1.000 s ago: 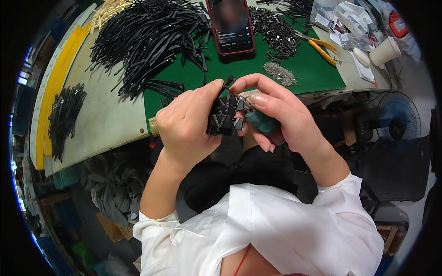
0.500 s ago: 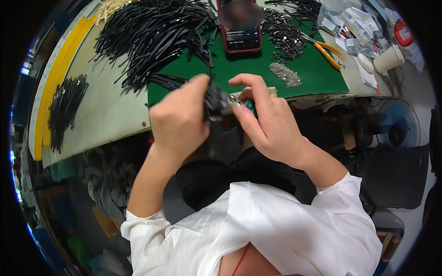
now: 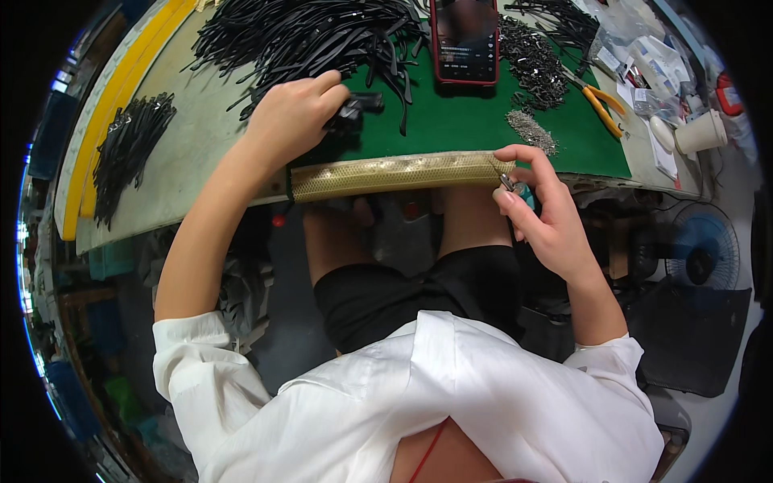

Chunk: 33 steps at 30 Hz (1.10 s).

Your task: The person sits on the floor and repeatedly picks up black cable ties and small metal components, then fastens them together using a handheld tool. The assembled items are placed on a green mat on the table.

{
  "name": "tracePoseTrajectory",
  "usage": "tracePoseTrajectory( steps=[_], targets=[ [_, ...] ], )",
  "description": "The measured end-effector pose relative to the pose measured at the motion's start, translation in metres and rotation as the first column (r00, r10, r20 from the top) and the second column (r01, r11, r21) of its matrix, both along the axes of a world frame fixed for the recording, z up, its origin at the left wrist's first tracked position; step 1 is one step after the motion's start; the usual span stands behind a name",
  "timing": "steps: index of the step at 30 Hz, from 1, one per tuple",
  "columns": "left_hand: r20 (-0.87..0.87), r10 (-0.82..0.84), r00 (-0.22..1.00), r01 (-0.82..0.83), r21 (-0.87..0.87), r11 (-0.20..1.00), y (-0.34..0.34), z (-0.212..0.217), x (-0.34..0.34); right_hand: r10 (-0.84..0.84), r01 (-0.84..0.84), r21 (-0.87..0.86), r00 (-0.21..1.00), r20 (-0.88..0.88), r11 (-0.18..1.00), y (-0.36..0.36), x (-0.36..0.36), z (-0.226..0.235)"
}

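My left hand is closed round a bundle of black eyeglass temples, blurred, over the green mat near the large pile of temples. My right hand is at the right end of a gold mesh-covered bar along the table's front edge. Its fingers curl round what looks like a small screwdriver with a teal handle and a metal tip; the fingers hide part of it. Beyond this hand, a heap of tiny silver screws and small black parts lies on the mat.
A phone in a red case stands at the mat's back. Orange-handled pliers lie at right, near a white cup and plastic bags. More temples lie at left beside a yellow strip. A fan stands at lower right.
My left hand has moved away from my right, outward and toward the temple pile, with the black bundle. The gold bar now shows between them. The whole view has shifted somewhat.
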<state>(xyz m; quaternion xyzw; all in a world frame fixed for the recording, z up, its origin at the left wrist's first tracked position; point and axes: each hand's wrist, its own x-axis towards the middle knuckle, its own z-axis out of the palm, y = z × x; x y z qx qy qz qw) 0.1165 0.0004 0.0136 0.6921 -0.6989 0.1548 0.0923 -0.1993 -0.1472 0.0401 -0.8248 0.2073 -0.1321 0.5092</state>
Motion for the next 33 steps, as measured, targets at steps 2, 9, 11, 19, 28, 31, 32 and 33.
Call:
tracePoseTrajectory(
  steps=[2, 9, 11, 19, 28, 31, 32, 33],
  targets=[
    [-0.009, -0.012, 1.000, 0.012, -0.027, 1.000, -0.020, 0.000, -0.004, 0.007, -0.007, -0.006, 0.999, 0.033, 1.000, -0.001, 0.001, -0.001],
    [-0.243, 0.029, 0.970, -0.067, -0.153, 0.986, -0.035, 0.014, -0.005, -0.212, 0.212, -0.015, 0.977, 0.004, 0.977, -0.039, -0.017, 0.004],
    [-0.239, 0.002, 0.971, -0.056, -0.219, 0.974, -0.028, 0.022, -0.002, -0.199, 0.177, -0.193, 0.974, -0.105, 0.965, -0.057, -0.022, 0.012],
    [-0.744, -0.135, 0.655, -0.161, -0.312, 0.936, -0.002, 0.043, -0.052, 0.039, -0.230, -0.597, 0.948, -0.315, 0.768, -0.082, -0.027, 0.008],
    [-0.893, -0.152, 0.424, -0.142, -0.231, 0.963, 0.021, 0.031, -0.099, 0.006, -0.290, -0.604, 0.904, -0.427, 0.743, -0.077, -0.014, 0.016],
    [-0.925, -0.235, 0.299, -0.152, -0.289, 0.945, 0.018, 0.023, -0.101, 0.007, -0.277, -0.622, 0.917, -0.400, 0.732, -0.079, -0.015, 0.013],
    [-0.922, -0.236, 0.307, -0.149, -0.292, 0.945, 0.017, 0.023, -0.102, -0.002, -0.268, -0.621, 0.918, -0.398, 0.737, -0.079, -0.015, 0.012],
    [-0.918, -0.237, 0.317, -0.147, -0.295, 0.944, 0.016, 0.024, -0.102, -0.009, -0.258, -0.619, 0.919, -0.394, 0.742, -0.079, -0.015, 0.011]
  ],
)
